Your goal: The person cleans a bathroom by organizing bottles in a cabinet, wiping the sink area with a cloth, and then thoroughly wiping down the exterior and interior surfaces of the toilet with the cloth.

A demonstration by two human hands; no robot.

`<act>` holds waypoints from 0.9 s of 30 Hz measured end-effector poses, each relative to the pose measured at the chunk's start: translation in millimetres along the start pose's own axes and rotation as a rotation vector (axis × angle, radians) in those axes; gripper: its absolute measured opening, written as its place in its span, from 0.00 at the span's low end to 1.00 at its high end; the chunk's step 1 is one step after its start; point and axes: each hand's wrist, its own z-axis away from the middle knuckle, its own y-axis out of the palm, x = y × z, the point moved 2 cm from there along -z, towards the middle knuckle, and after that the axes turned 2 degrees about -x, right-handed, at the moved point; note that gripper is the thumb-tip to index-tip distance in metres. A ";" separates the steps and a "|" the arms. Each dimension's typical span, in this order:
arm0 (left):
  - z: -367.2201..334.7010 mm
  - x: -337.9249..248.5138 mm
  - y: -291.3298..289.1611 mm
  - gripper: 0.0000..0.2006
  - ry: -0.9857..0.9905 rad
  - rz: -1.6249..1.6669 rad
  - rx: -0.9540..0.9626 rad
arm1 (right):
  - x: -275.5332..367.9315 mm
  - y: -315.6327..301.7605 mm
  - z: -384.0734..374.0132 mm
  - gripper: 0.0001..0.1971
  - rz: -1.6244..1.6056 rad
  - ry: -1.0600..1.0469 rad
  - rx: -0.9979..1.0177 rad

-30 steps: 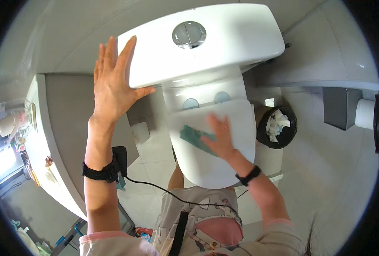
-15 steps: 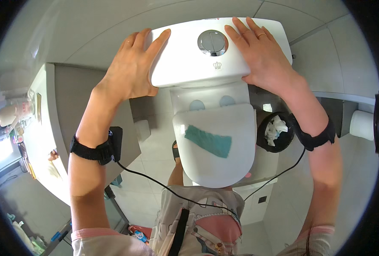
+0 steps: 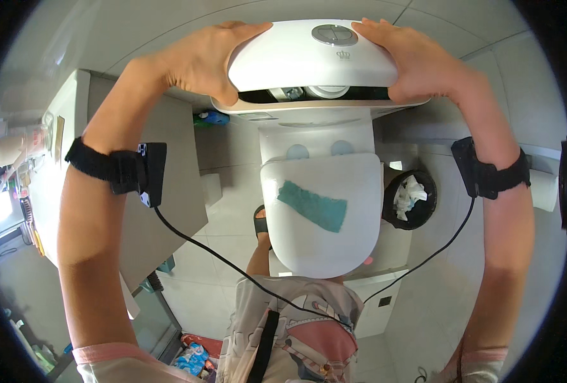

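Note:
A white toilet tank lid (image 3: 296,59) with a round chrome flush button (image 3: 334,34) is lifted at its near edge. Both of my hands grip it by its two ends. My left hand (image 3: 205,59) has its thumb under the near left corner, and my right hand (image 3: 418,59) wraps the right end. Through the dark gap below the lid, part of the tank's white and metallic fittings (image 3: 327,92) shows. Below the tank (image 3: 283,116) the toilet seat cover (image 3: 283,236) is down, with a green cloth (image 3: 314,205) lying on it.
A black bin (image 3: 425,214) with crumpled tissues stands right of the toilet. At the left is a cabinet (image 3: 156,230) with toiletries on its top. A toilet paper roll (image 3: 544,190) hangs on the right wall. Black cables (image 3: 223,263) run from my forearm straps towards my waist.
The lid lay flat on the tank; its near edge has now risen and tilted back, opening a gap. Both hands moved up with it, and my elbows spread outward.

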 end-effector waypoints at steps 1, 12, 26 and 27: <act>-1.6 0.6 -1.8 0.50 -0.011 0.038 0.036 | -1.0 -3.2 -1.7 0.41 -0.071 -0.007 0.013; -8.7 6.4 -5.5 0.52 -0.118 0.120 0.143 | 10.9 -25.9 -13.4 0.43 -0.289 0.290 0.280; -7.2 -2.2 -14.1 0.49 -0.169 0.114 0.183 | -6.9 -18.5 -14.7 0.43 -0.271 0.201 0.259; -9.1 -0.3 -11.9 0.48 -0.164 0.140 0.193 | -7.3 -19.3 -14.5 0.43 -0.289 0.204 0.267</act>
